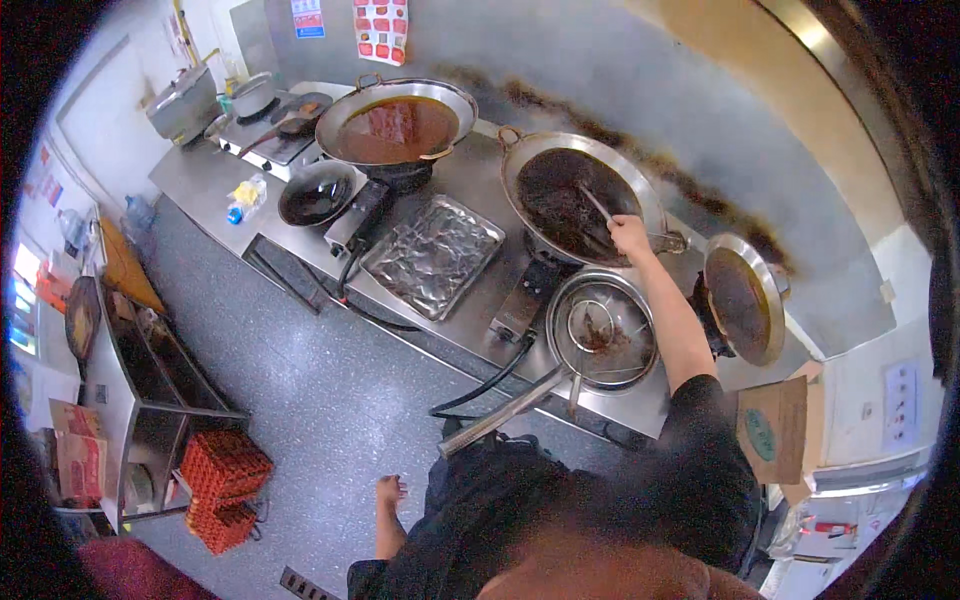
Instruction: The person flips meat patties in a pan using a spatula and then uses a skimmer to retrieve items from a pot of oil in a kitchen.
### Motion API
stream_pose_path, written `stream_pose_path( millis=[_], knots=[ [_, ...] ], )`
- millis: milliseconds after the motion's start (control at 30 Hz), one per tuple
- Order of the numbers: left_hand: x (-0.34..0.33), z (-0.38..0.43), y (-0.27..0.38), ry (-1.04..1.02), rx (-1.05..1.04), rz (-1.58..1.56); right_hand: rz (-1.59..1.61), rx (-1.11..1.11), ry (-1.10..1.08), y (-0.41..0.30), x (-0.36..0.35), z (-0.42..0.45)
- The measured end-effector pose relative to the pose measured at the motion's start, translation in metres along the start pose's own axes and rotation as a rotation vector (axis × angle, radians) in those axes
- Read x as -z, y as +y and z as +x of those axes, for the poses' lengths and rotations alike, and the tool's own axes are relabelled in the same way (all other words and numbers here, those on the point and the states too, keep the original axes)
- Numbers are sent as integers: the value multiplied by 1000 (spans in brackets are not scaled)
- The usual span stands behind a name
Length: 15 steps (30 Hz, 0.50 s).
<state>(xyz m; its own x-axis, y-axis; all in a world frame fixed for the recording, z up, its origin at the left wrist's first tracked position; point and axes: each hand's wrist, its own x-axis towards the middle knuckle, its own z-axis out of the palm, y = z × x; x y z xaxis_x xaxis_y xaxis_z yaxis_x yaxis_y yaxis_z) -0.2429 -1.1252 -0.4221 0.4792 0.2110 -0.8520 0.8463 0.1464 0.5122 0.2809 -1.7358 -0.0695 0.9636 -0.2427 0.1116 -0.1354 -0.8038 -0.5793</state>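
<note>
With my right hand [630, 237] I grip the handle of a metal utensil [595, 202]; its far end dips into dark liquid in a large wok [510, 166] and cannot be seen. My left hand [391, 489] hangs low at my side above the floor, its fingers loosely curled, holding nothing that shows. Just below my right forearm, a long-handled mesh strainer [517, 401] lies over a round metal bowl [553, 341]. Inside it rest a smaller wire skimmer [576, 390] and some brown bits.
A foil-lined tray [435, 255] lies left of the wok. A wok of reddish-brown oil [397, 127] stands behind it, another oil-filled wok [739, 304] at right. A black pan [316, 193] sits on a burner. Hoses cross the counter's front edge. Red baskets [225, 469] stand by the left shelf.
</note>
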Motion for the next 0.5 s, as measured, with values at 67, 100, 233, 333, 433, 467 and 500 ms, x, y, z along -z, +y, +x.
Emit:
stream_pose_path(
  millis=[67,100,233,333,433,467,500],
  knots=[
    [2,-12,-12,39,31,56,-59,26,71,-23,-12,-19],
    [1,-13,-12,30,53,75,-82,74,111,-22,-7,-25],
    [16,-6,-54,-65,73,13,-142,167,221,-25,6,-50],
    [16,-7,-65,-124,-83,145,-176,137,196,-19,23,-66],
    [2,-17,-47,-197,-169,440,-178,149,199,-2,44,-86],
    [-1,-23,-42,-218,-196,539,-170,162,207,2,50,-95],
    [-4,-27,-37,-242,-223,641,-174,142,188,7,58,-106]
  ],
)
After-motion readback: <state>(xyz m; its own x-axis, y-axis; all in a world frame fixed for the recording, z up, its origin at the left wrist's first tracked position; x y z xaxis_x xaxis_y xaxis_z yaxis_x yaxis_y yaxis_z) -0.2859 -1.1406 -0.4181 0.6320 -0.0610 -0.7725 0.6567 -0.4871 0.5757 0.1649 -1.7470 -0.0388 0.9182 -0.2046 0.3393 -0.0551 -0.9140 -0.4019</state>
